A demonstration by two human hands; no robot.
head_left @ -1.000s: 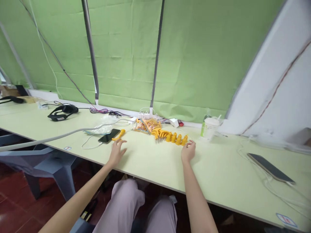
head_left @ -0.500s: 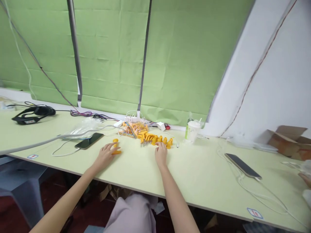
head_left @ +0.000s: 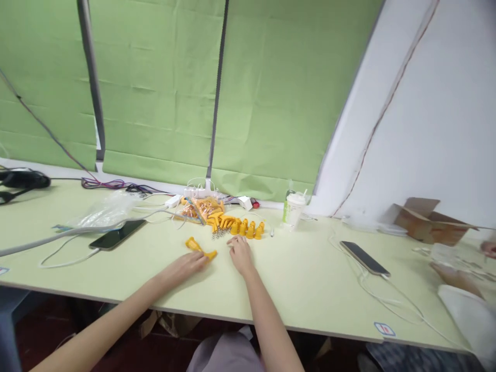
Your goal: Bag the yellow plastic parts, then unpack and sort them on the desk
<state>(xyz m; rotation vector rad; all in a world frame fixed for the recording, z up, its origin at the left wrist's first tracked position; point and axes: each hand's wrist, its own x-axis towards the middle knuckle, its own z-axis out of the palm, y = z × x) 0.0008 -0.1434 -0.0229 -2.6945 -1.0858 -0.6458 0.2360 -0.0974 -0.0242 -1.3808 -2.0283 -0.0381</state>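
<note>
My left hand (head_left: 195, 262) is closed on a yellow plastic corkscrew (head_left: 191, 243), whose rounded end and handle stick out past the fingers. The corkscrew lies tilted, low over the table. To the right of it, my right hand (head_left: 241, 253) is open, its fingers loosely bent and pointing left, with nothing visible in them. Just beyond the right fingertips lies a row of yellow handles (head_left: 221, 221) with metal spirals (head_left: 220, 234) toward me. Several yellow cone-shaped bodies (head_left: 250, 231) stand upright in rows beside these.
Behind the handles is a plastic bag of yellow parts (head_left: 201, 207). A white cup (head_left: 295, 211) stands to the right. Phones lie on the left (head_left: 118, 235) and right (head_left: 364, 257), with cables. A cardboard box (head_left: 434, 222) and another person's hand (head_left: 489, 249) are far right.
My right hand has drawn back from the yellow cones, moving left. My left hand has brought the corkscrew rightward, closer to it, and tilted it. The camera view has turned right.
</note>
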